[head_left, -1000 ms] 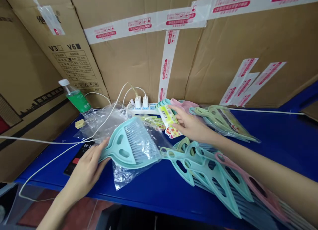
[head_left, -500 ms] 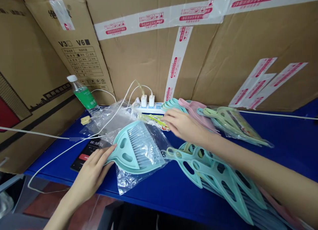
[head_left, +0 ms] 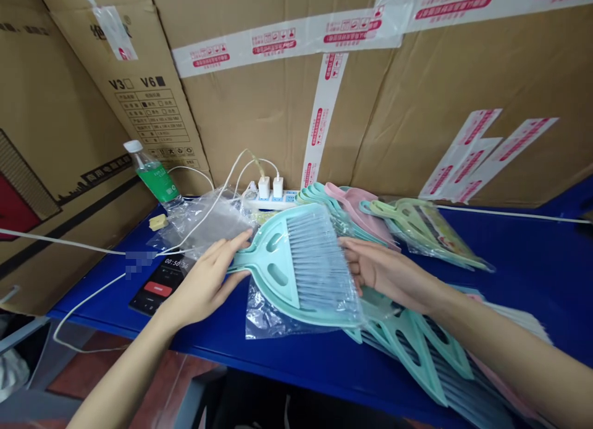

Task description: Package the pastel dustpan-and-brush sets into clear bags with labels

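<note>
A teal dustpan (head_left: 264, 256) with a blue-grey bristled brush (head_left: 319, 262) lying on it is partly inside a clear plastic bag (head_left: 269, 321). The fingers of my left hand (head_left: 210, 280) are closed round its handle. My right hand (head_left: 375, 268) is at the bag's right side, by the bristle ends, with its fingers partly hidden behind the plastic. Beneath and to the right of that hand lies a pile of teal brushes (head_left: 407, 339).
Behind are teal dustpans, a pink dustpan (head_left: 356, 209) and a bagged green set (head_left: 417, 225). A power strip (head_left: 290, 197) with chargers, a bottle (head_left: 155, 177), a phone (head_left: 160, 284) and white cables lie left. Cardboard boxes (head_left: 259, 114) stand behind the blue table (head_left: 217, 342).
My left hand has moved right and slightly up with the dustpan and brush. My right hand has come from the colourful packet at the back down to the bag's right side.
</note>
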Demonstrator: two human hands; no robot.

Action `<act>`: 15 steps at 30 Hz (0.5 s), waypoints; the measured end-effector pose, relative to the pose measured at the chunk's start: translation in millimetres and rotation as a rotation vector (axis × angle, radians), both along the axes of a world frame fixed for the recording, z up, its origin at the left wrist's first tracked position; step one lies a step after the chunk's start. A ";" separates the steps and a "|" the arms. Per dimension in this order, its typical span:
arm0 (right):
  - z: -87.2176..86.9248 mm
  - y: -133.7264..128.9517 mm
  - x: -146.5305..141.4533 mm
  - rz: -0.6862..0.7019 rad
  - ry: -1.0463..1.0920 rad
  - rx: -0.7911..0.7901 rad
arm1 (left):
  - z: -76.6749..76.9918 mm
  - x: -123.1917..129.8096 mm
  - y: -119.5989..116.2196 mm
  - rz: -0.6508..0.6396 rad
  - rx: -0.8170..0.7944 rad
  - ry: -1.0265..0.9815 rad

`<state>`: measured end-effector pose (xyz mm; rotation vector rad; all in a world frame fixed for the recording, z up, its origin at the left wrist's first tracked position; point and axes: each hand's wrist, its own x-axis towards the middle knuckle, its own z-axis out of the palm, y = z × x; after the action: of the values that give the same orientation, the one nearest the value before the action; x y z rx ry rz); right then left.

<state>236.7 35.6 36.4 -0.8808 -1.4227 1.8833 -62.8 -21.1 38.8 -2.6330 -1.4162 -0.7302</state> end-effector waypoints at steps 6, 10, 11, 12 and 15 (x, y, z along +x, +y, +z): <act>-4.8 -9.7 11.6 -0.009 -0.060 -0.020 | 7.8 9.8 9.8 -0.115 -0.015 -0.055; -4.9 -18.7 8.6 -0.054 -0.044 -0.059 | 11.2 18.3 7.2 -0.115 0.083 -0.007; -4.2 -20.5 7.1 -0.080 -0.034 -0.059 | 12.1 21.5 4.3 -0.096 0.146 0.004; -3.4 -21.9 5.7 -0.105 -0.025 -0.057 | 12.8 25.6 0.5 -0.096 0.213 0.012; -1.3 -23.8 3.6 -0.159 -0.002 -0.056 | 11.1 42.1 -11.5 -0.247 0.339 0.108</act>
<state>240.2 11.8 35.0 -0.9926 -1.2673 1.8100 -20.7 -32.7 49.9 -2.5524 -0.8599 -0.7588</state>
